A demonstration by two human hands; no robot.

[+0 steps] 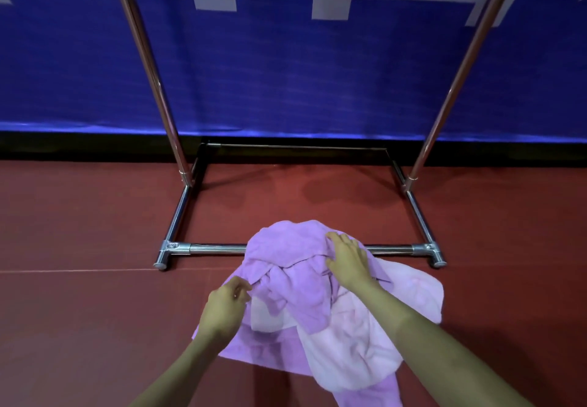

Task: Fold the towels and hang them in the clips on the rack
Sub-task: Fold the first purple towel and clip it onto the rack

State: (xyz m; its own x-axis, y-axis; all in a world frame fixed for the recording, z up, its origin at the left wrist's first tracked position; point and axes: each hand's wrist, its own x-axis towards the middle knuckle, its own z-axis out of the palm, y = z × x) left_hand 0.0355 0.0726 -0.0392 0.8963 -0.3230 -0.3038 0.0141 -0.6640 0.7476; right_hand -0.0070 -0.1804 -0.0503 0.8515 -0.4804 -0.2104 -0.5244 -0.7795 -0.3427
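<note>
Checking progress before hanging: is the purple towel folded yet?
Not folded: the purple towel lies crumpled in a heap on the floor.

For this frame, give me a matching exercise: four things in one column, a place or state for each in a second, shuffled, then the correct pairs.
Things:
1. purple towel
2. pale pink towel
3. left hand
4. rack's front base bar

Places or states:
A. lies on the red floor, partly covered by towels
B. crumpled on top of the pile
C. pinches a towel edge at the pile's left side
D. spread lower right in the pile

Pairs: 1-B, 2-D, 3-C, 4-A
</note>
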